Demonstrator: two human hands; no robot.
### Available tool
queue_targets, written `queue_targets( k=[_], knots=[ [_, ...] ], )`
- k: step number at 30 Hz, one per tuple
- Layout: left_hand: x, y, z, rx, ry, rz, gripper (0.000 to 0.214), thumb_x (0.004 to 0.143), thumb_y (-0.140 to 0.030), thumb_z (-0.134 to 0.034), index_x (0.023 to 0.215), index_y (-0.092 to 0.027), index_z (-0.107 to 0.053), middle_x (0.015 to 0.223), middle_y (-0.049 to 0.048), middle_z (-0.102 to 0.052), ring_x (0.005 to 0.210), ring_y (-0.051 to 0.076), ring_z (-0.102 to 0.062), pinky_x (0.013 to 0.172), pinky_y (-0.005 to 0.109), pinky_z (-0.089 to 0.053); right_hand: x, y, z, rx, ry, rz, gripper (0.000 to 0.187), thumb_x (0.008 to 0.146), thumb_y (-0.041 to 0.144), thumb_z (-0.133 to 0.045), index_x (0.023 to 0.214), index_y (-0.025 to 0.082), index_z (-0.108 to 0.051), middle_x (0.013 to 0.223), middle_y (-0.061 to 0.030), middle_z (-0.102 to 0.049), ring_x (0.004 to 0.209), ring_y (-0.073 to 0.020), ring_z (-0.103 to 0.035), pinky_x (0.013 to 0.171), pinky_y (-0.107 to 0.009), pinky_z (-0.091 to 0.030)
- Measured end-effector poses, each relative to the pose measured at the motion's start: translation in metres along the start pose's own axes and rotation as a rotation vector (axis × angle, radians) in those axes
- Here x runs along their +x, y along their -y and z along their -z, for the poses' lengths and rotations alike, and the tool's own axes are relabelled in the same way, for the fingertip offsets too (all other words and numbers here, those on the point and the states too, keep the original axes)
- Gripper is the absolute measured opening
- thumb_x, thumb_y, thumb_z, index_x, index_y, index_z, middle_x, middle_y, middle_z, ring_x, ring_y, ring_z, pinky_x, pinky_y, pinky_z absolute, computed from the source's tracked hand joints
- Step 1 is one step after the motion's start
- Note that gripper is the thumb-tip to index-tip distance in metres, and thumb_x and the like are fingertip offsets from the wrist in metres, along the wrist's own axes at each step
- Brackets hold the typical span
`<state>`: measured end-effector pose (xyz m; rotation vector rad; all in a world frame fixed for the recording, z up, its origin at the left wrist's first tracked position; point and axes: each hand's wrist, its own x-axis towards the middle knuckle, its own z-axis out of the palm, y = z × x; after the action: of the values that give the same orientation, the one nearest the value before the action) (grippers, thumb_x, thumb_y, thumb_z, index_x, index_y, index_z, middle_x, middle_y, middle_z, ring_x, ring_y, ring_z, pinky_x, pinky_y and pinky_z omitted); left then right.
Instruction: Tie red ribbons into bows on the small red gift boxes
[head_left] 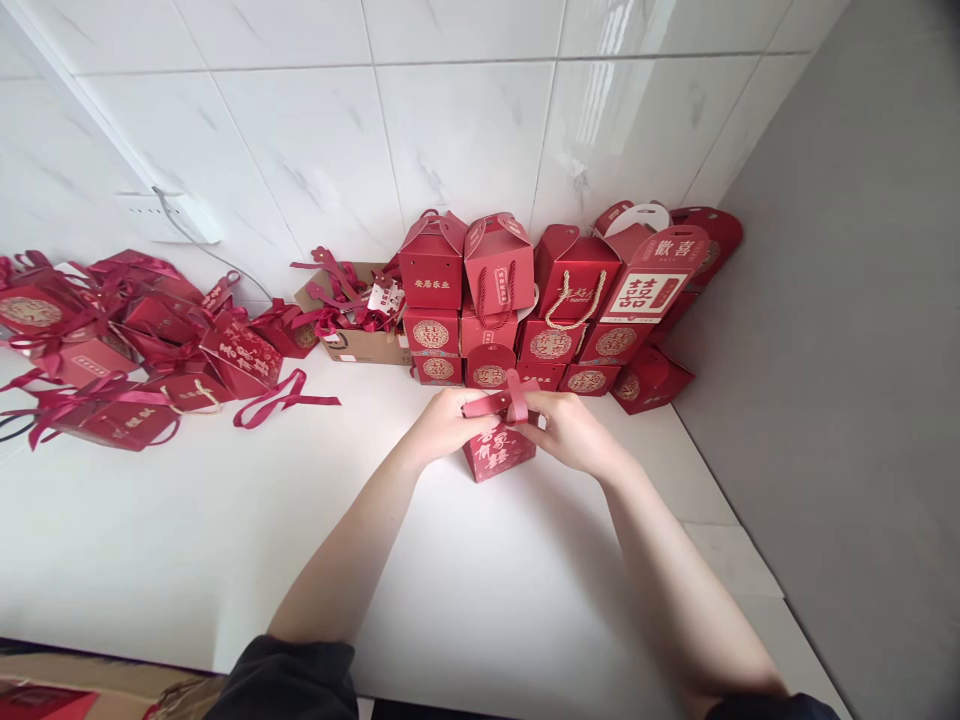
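Observation:
A small red gift box (501,458) with white Chinese characters stands between my hands on the white table. Over its top, reddish-pink strap pieces (517,396) cross, and one loops upward. On the box's left side, my left hand (444,428) is closed, thumb and fingers pinching the end of a strap piece. From the right, my right hand (574,432) grips the other strap end beside the box top. Both hands partly cover the upper part of the box, so its closure is hidden.
Stacked red gift boxes (551,342) line the tiled wall behind. A cardboard box (367,345) with ribbons and tags stands left of them. Further left lies a pile of ribboned boxes (161,345), with a loose ribbon (281,400) beside it. A grey panel (840,350) bounds the right.

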<state>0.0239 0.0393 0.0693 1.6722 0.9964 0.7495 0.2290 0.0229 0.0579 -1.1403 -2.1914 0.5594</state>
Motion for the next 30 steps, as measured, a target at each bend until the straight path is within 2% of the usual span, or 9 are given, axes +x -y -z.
queue_targets(
  k=[4, 7, 10, 12, 15, 19, 25, 30],
  knots=[
    [-0.0021, -0.0020, 0.0014, 0.065, -0.008, -0.005, 0.017, 0.077, -0.026, -0.063, 0.066, -0.015, -0.055, 0.066, -0.0030, -0.051, 0.064, 0.012, -0.047, 0.061, 0.024, -0.033, -0.0005, 0.0026, 0.0013, 0.001, -0.023, 0.009, 0.012, 0.087, 0.011, -0.055, 0.080, 0.020, -0.058, 0.078, -0.0001, -0.060, 0.063, -0.0134, -0.049, 0.059, -0.025, -0.038],
    [-0.0030, -0.0018, 0.0042, 0.107, -0.021, -0.008, 0.022, 0.078, -0.026, -0.062, 0.063, -0.015, -0.051, 0.063, -0.0038, -0.047, 0.061, 0.011, -0.045, 0.058, 0.023, -0.032, -0.0005, 0.0035, 0.0033, -0.065, -0.070, 0.052, 0.013, 0.085, 0.008, -0.055, 0.083, 0.020, -0.060, 0.087, -0.0042, -0.061, 0.077, -0.0184, -0.055, 0.069, -0.029, -0.044],
    [-0.0029, -0.0009, 0.0066, 0.128, -0.018, -0.005, 0.021, 0.080, -0.030, -0.062, 0.066, -0.016, -0.055, 0.065, -0.0024, -0.054, 0.063, 0.013, -0.052, 0.059, 0.024, -0.037, 0.0003, 0.0018, 0.0040, -0.138, -0.145, 0.115, 0.014, 0.083, 0.008, -0.059, 0.087, 0.021, -0.063, 0.110, -0.0089, -0.060, 0.101, -0.0260, -0.054, 0.086, -0.038, -0.045],
    [-0.0022, -0.0001, 0.0073, 0.119, -0.030, 0.001, 0.014, 0.080, -0.030, -0.064, 0.081, -0.017, -0.063, 0.077, -0.0001, -0.065, 0.071, 0.016, -0.060, 0.065, 0.026, -0.044, 0.0012, 0.0000, 0.0037, -0.129, -0.153, 0.141, 0.014, 0.084, 0.009, -0.060, 0.088, 0.022, -0.064, 0.117, -0.0089, -0.059, 0.108, -0.0278, -0.053, 0.092, -0.042, -0.042],
    [-0.0007, 0.0014, 0.0068, 0.103, -0.054, -0.047, 0.028, 0.079, -0.027, -0.067, 0.106, -0.020, -0.064, 0.100, 0.0035, -0.072, 0.091, 0.019, -0.067, 0.081, 0.030, -0.051, 0.0023, -0.0019, 0.0028, -0.114, -0.119, 0.133, 0.014, 0.087, 0.010, -0.058, 0.091, 0.022, -0.063, 0.112, -0.0083, -0.063, 0.104, -0.0270, -0.055, 0.089, -0.042, -0.041],
    [0.0005, 0.0030, 0.0045, 0.144, -0.060, -0.122, 0.022, 0.083, -0.026, -0.064, 0.102, -0.018, -0.071, 0.109, 0.0065, -0.073, 0.105, 0.022, -0.067, 0.095, 0.033, -0.051, 0.0025, -0.0018, 0.0019, -0.131, -0.104, 0.105, 0.014, 0.087, 0.010, -0.058, 0.092, 0.022, -0.062, 0.104, -0.0068, -0.065, 0.097, -0.0252, -0.055, 0.084, -0.038, -0.041],
    [-0.0008, 0.0011, 0.0004, 0.259, -0.094, -0.145, 0.026, 0.086, -0.025, -0.060, 0.107, -0.022, -0.075, 0.111, 0.0039, -0.075, 0.104, 0.023, -0.069, 0.094, 0.033, -0.052, 0.0022, -0.0020, -0.0006, -0.157, -0.104, 0.114, 0.013, 0.087, 0.009, -0.058, 0.091, 0.021, -0.061, 0.100, -0.0068, -0.065, 0.094, -0.0245, -0.054, 0.081, -0.036, -0.040],
    [-0.0014, -0.0005, -0.0015, 0.284, -0.072, -0.175, 0.028, 0.088, -0.022, -0.057, 0.110, -0.024, -0.074, 0.112, 0.0022, -0.074, 0.103, 0.022, -0.069, 0.091, 0.032, -0.053, 0.0023, -0.0029, 0.0000, -0.145, -0.098, 0.127, 0.012, 0.086, 0.009, -0.057, 0.085, 0.021, -0.059, 0.096, -0.0065, -0.064, 0.091, -0.0241, -0.054, 0.081, -0.036, -0.042]
  ],
)
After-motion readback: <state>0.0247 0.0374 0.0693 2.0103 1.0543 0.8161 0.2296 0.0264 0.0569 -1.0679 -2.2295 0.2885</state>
